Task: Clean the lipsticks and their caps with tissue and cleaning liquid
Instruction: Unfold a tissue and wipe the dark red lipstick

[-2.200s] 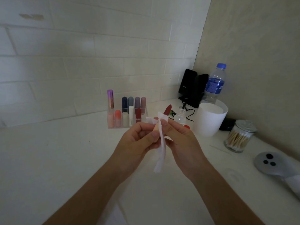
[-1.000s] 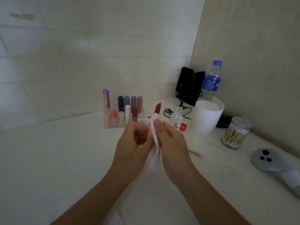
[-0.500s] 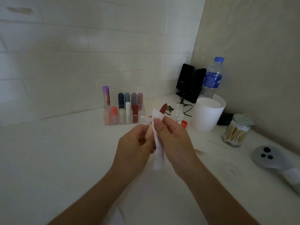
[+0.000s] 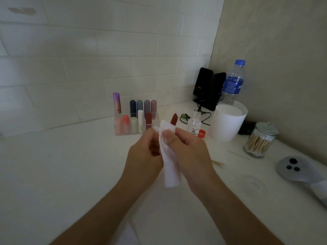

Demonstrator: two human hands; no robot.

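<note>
My left hand [image 4: 145, 156] and my right hand [image 4: 191, 151] meet above the counter's middle. A white tissue [image 4: 169, 167] hangs between them, and my right thumb pinches its upper part. The dark red tip of an uncapped lipstick [image 4: 174, 119] sticks up just behind the tissue. Its body is hidden by the tissue and my curled left fingers. A small clear bottle of cleaning liquid [image 4: 194, 124] stands open behind my right hand, with its red cap [image 4: 202, 133] lying beside it.
A clear organiser [image 4: 117, 132] with several capped lipsticks stands by the tiled wall. Right of the bottle are a white cup [image 4: 228, 122], a water bottle [image 4: 233, 84], black speakers [image 4: 208, 87] and a jar of cotton swabs [image 4: 260, 140]. A grey round-headed object [image 4: 297, 171] lies at the right edge.
Both hands have kept working the tissue around the lipstick, and the red tip has shifted and tilted slightly. The tissue's loose end hangs lower than a second ago.
</note>
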